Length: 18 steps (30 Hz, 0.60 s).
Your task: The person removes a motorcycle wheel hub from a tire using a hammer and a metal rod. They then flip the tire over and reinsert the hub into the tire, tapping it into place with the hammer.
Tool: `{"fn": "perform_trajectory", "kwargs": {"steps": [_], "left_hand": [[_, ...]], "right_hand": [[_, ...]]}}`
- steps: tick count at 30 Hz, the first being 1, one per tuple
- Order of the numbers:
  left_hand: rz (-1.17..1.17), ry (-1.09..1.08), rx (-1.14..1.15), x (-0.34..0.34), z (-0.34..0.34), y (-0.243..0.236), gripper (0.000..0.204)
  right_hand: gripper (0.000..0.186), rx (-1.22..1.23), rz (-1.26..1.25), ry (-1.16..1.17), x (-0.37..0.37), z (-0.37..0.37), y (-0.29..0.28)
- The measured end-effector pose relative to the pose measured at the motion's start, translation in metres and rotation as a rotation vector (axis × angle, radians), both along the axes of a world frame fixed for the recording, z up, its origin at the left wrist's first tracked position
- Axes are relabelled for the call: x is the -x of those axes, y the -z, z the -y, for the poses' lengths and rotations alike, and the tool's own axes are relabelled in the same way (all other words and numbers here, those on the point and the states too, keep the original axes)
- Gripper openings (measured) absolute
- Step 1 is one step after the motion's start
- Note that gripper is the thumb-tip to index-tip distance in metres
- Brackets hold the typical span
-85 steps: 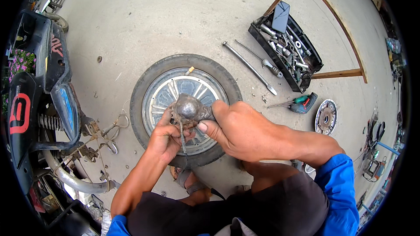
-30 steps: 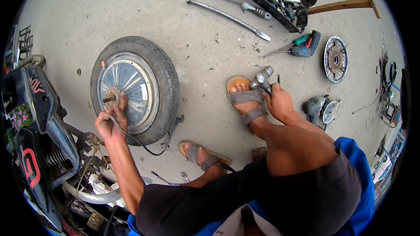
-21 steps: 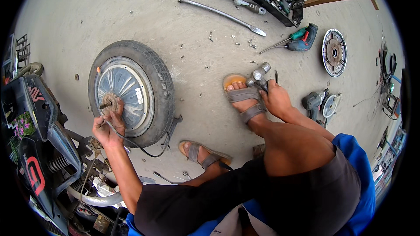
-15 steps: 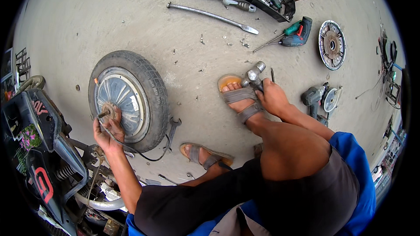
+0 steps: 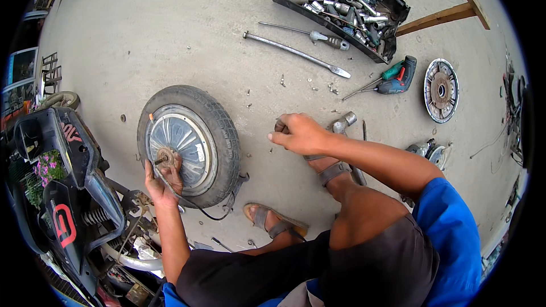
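My left hand (image 5: 164,182) is closed at the rusty axle hub (image 5: 166,158) of a tyred wheel (image 5: 220,136), with a black cable running past its fingers. A large open-end wrench (image 5: 239,186) is beside the tyre. My right hand (image 5: 298,133) hangs above the floor right of the wheel, fingers curled; whether they hold anything is hidden. Below and right of it, a hammer (image 5: 344,123) lies by my sandalled foot, partly covered by my forearm. A thin metal punch (image 5: 364,131) is beside the hammer.
A black toolbox (image 5: 387,45) full of sockets, a pry bar (image 5: 296,53), a screwdriver (image 5: 329,40), a drill (image 5: 398,82) and a metal hub cover (image 5: 441,88) lie beyond. A grinder (image 5: 426,153) sits at right, a wooden frame (image 5: 443,16) behind. A dismantled scooter (image 5: 62,182) stands at left.
My right hand has let go of the hammer, now left on the floor, and moved up and left toward the wheel. My left hand stays at the hub.
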State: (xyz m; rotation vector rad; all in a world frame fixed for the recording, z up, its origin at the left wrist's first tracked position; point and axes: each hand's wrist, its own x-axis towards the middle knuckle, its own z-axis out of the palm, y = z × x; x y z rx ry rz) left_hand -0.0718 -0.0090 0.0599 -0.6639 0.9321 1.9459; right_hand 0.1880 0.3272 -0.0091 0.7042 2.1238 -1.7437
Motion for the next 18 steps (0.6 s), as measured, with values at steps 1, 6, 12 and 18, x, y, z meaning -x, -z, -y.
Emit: {"fn": "perform_trajectory", "kwargs": {"steps": [1,6,12,18], "left_hand": [[0.009,0.006,-0.006,-0.003,0.0,-0.001,0.06],[0.036,0.004,0.06,-0.023,-0.015,-0.008,0.058],[-0.019,-0.034,0.19,-0.035,-0.009,-0.004,0.052],[-0.017,-0.031,0.215,-0.035,-0.009,-0.004,0.05]], "right_hand": [[0.068,0.066,-0.035,-0.028,0.019,0.016,0.009],[0.109,0.24,-0.06,0.024,0.077,0.077,0.046],[0.089,0.257,0.021,-0.181,0.083,0.057,0.042],[0.054,-0.623,0.014,-0.217,0.127,-0.04,0.039]]}}
